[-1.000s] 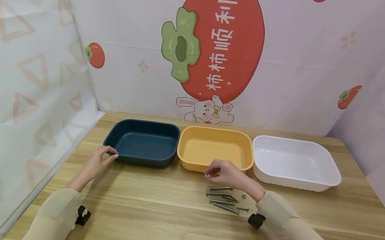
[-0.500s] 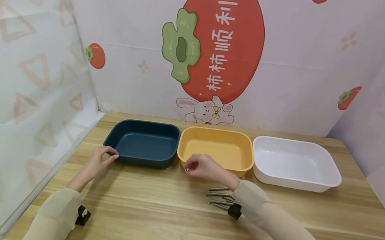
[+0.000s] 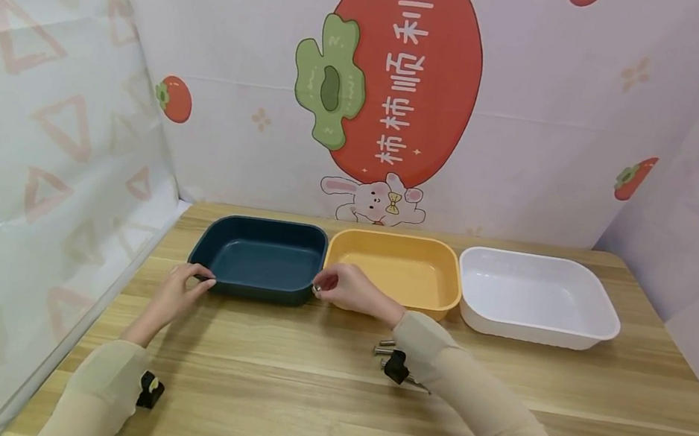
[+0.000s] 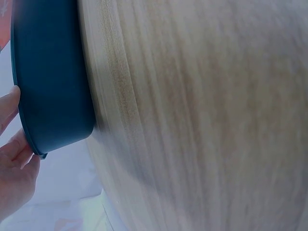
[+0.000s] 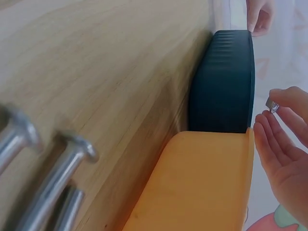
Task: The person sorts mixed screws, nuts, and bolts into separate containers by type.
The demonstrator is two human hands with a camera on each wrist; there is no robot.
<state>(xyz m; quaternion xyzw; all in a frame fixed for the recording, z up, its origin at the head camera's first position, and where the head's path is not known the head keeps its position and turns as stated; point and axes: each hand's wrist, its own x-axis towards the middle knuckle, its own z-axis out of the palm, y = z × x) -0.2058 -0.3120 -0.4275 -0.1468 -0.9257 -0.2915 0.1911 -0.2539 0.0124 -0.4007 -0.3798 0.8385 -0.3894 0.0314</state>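
Note:
My left hand [image 3: 171,297] pinches the near left rim of a dark teal tray [image 3: 263,294]; the left wrist view shows its thumb and fingers on either side of that rim. My right hand [image 3: 354,290] holds a small shiny metal nut [image 5: 272,105] between thumb and fingertips. In the head view that hand overlaps the front left corner of the yellow tray [image 3: 402,275], with the nut by the teal tray's right end. Several metal bolts [image 3: 384,351] lie on the table, partly hidden under the right forearm.
A white tray [image 3: 536,333] stands right of the yellow one, so the three trays form a row along the back of the wooden table [image 3: 268,402]. Behind them hangs a printed cloth backdrop [image 3: 518,175]. Each wrist carries a small black camera.
My right hand has moved left with the nut, from the front of the yellow tray to the teal tray's right end. The left hand has stayed on the teal rim.

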